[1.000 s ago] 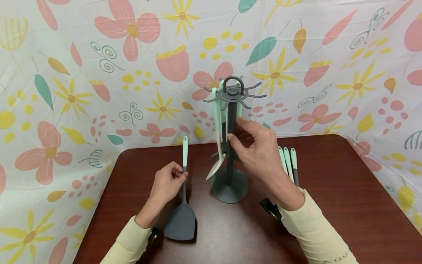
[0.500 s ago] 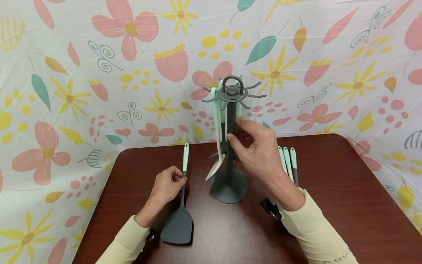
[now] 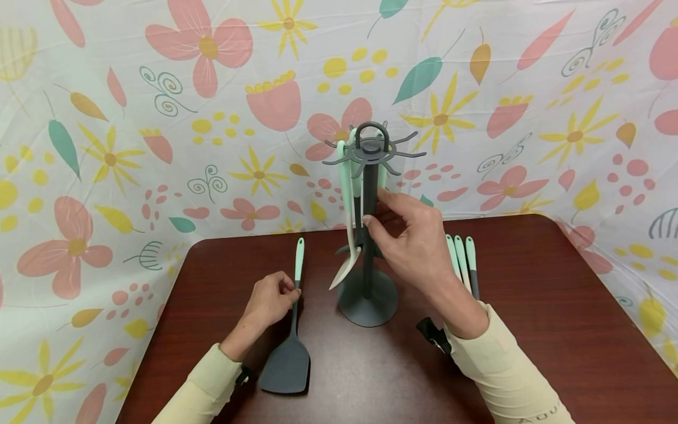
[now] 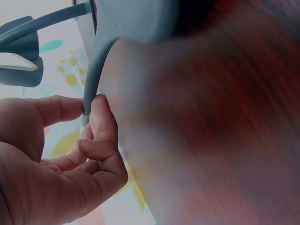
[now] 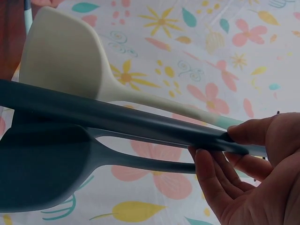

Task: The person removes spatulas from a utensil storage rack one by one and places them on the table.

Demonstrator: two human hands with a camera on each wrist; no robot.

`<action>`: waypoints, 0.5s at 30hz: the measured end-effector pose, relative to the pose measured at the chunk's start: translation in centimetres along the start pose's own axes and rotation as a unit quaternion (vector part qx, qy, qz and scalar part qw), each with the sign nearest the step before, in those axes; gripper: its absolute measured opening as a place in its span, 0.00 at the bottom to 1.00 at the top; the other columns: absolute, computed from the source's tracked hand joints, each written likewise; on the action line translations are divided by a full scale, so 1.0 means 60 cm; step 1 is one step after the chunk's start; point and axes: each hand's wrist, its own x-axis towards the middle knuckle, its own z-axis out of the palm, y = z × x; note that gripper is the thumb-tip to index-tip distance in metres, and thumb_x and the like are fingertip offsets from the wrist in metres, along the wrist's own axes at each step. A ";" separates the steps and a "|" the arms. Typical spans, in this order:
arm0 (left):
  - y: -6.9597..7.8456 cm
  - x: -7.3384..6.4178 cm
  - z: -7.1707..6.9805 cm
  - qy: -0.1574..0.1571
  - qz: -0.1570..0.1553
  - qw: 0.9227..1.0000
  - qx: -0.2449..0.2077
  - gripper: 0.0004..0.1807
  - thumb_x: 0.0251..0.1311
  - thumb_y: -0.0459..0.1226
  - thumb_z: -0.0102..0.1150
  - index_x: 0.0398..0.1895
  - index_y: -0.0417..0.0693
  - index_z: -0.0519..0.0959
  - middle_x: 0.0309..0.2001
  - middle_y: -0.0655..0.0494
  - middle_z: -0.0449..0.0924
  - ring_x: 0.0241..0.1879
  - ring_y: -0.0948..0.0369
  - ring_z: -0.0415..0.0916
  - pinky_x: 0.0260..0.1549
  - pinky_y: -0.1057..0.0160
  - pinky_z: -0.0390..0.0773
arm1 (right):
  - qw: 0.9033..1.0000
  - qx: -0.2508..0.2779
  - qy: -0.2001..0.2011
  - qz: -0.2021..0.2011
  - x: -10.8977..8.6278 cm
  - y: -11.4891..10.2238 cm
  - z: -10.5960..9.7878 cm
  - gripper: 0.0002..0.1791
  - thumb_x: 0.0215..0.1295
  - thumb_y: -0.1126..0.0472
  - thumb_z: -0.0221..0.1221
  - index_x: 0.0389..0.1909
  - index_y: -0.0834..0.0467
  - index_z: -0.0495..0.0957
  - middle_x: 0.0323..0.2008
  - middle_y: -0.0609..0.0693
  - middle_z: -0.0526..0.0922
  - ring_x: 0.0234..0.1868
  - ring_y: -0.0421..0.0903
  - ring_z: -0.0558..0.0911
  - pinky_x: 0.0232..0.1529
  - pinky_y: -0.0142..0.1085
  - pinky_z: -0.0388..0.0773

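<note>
L hand [image 3: 271, 299] low, R hand [image 3: 412, 238] higher

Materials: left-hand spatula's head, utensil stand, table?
Spatula head: probably silicone or nylon, matte; dull, even grey, no sharp glare.
Utensil stand: perhaps coated metal or plastic, satin; soft highlight along its post.
Table: likely wood or laminate, low gloss; streaky reddish grain, hazy reflection.

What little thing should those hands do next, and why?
Probably lift the grey spatula toward the bare hook on the right of the rack: the left hand pinches its neck, the right hand grips the post, and other mint-handled utensils hang there.
</note>
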 end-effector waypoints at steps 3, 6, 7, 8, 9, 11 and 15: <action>-0.003 0.003 0.002 -0.007 -0.005 1.000 0.000 0.07 0.69 0.38 0.70 0.37 0.48 0.81 0.31 0.55 0.82 0.26 0.62 0.80 0.27 0.60 0.77 | 1.000 -0.002 0.000 0.001 0.000 0.000 0.000 0.21 0.69 0.66 0.70 0.62 0.54 0.86 0.42 0.47 0.90 0.36 0.40 0.88 0.36 0.29 0.84; -0.006 0.007 0.004 -0.008 -0.007 1.000 0.005 0.07 0.69 0.38 0.71 0.37 0.48 0.81 0.30 0.56 0.82 0.26 0.62 0.80 0.27 0.60 0.78 | 1.000 -0.007 0.000 0.000 0.000 0.000 0.000 0.20 0.69 0.65 0.70 0.61 0.54 0.86 0.41 0.46 0.89 0.36 0.40 0.88 0.36 0.29 0.84; -0.007 0.008 0.004 -0.009 -0.007 1.000 0.006 0.07 0.69 0.39 0.71 0.37 0.48 0.81 0.30 0.56 0.82 0.26 0.62 0.81 0.28 0.60 0.78 | 1.000 -0.008 0.000 0.000 0.000 0.000 0.000 0.20 0.69 0.65 0.70 0.61 0.54 0.86 0.41 0.46 0.89 0.36 0.39 0.88 0.36 0.29 0.84; -0.007 0.010 0.005 -0.009 -0.008 1.000 0.009 0.07 0.69 0.39 0.71 0.37 0.48 0.82 0.30 0.56 0.82 0.26 0.62 0.81 0.28 0.60 0.78 | 1.000 -0.010 0.001 -0.001 0.000 0.000 -0.001 0.20 0.69 0.65 0.70 0.61 0.55 0.86 0.41 0.46 0.89 0.36 0.39 0.88 0.36 0.28 0.84; -0.008 0.011 0.005 -0.009 -0.009 1.000 0.011 0.07 0.69 0.39 0.71 0.37 0.48 0.82 0.30 0.56 0.82 0.25 0.62 0.81 0.28 0.60 0.78 | 1.000 -0.010 0.001 -0.002 0.000 0.000 -0.001 0.20 0.69 0.65 0.70 0.60 0.54 0.87 0.41 0.46 0.89 0.36 0.39 0.88 0.36 0.28 0.84; -0.009 0.012 0.005 -0.011 -0.011 1.000 0.015 0.07 0.69 0.39 0.71 0.37 0.47 0.82 0.29 0.56 0.83 0.25 0.62 0.81 0.28 0.60 0.79 | 1.000 -0.007 0.001 -0.003 0.000 0.001 -0.001 0.19 0.69 0.66 0.70 0.60 0.55 0.87 0.41 0.46 0.89 0.36 0.39 0.88 0.36 0.28 0.84; -0.013 0.015 0.007 -0.015 -0.015 1.000 0.021 0.08 0.68 0.39 0.71 0.36 0.47 0.82 0.28 0.56 0.83 0.25 0.63 0.81 0.28 0.61 0.79 | 1.000 -0.006 0.002 -0.006 0.001 0.001 0.001 0.18 0.69 0.65 0.70 0.58 0.54 0.88 0.41 0.46 0.89 0.36 0.39 0.88 0.37 0.28 0.84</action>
